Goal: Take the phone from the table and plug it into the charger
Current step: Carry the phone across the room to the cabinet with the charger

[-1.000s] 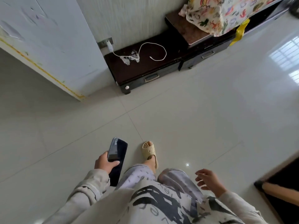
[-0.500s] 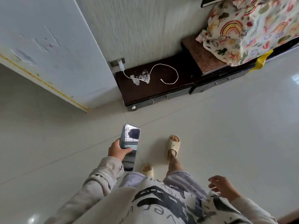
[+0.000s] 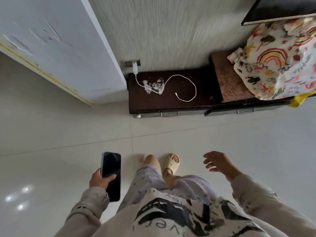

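Observation:
My left hand (image 3: 100,179) grips a black phone (image 3: 111,170), screen up, low on the left above the floor. A white charger (image 3: 135,68) sits in a wall socket (image 3: 130,63) ahead. Its white cable (image 3: 189,84) loops across the top of a low dark cabinet (image 3: 171,104), and the free plug end (image 3: 176,94) lies near the cabinet's middle. My right hand (image 3: 219,163) hangs open and empty on the right, fingers spread. Both hands are well short of the cabinet.
A white door or panel (image 3: 59,53) stands at the left beside the cabinet. A colourful patterned cloth (image 3: 277,64) covers something on the cabinet's raised right part. A dark screen edge (image 3: 273,9) shows top right. Pale tiled floor (image 3: 68,134) lies between me and the cabinet.
I have walked closer to the cabinet and now face it squarely. The phone stays in my left hand. My right hand has risen and spread open.

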